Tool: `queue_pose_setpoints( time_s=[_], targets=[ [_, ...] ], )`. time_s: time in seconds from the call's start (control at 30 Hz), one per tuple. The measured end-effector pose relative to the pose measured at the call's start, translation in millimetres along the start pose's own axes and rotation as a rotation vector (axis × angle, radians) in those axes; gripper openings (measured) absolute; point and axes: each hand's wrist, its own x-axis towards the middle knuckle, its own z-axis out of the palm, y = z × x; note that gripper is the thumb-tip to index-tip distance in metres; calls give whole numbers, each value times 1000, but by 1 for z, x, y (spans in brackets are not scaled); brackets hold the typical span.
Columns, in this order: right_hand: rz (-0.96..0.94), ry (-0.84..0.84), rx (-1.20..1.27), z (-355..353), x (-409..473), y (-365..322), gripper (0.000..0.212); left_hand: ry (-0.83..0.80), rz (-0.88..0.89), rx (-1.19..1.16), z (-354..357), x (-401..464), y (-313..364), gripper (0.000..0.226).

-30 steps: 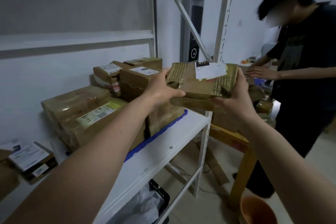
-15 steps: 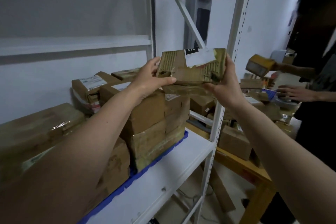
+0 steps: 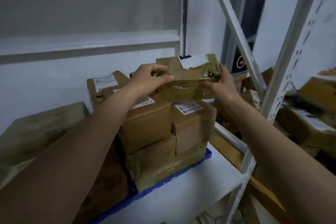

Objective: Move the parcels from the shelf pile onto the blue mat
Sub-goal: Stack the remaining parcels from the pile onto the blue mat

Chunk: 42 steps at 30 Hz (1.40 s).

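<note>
White metal shelving rack (image 3: 283, 82) with perforated uprights and a diagonal brace (image 3: 234, 23). Upper shelf board (image 3: 87, 43) runs along the white wall (image 3: 54, 78). Behind the rack's right end: grey door frame (image 3: 234, 14) holding a dark panel (image 3: 241, 63) with a round mark. Wooden desk (image 3: 227, 149) just beside the shelf's right edge.

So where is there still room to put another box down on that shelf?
The bare white shelf strip in front of the blue mat, up to the right post, is free. The mat itself is crowded: stacked boxes fill it to its edge, and both hands hold a taped parcel on top.
</note>
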Motion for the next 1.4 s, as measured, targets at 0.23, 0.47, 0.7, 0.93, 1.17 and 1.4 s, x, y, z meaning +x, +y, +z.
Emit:
queue_pose_setpoints(
  time_s=[0.23, 0.47, 0.7, 0.93, 1.17, 1.4],
  targets=[
    [72, -161, 40, 10, 51, 28, 66, 73, -173, 116, 18, 14, 1, 49],
    [129, -306, 106, 21, 71, 45, 72, 128, -329, 293, 29, 23, 7, 54],
    [89, -351, 113, 25, 84, 52, 71, 173, -440, 442, 34, 28, 2, 29],
    [38, -421, 71, 28, 93, 62, 68, 200, -454, 552, 39, 38, -4, 29],
    [3, -444, 32, 28, 97, 71, 67, 215, -475, 665, 45, 40, -13, 45],
    [-130, -310, -184, 29, 92, 63, 93, 199, -433, 593, 45, 31, -8, 58]
  ],
)
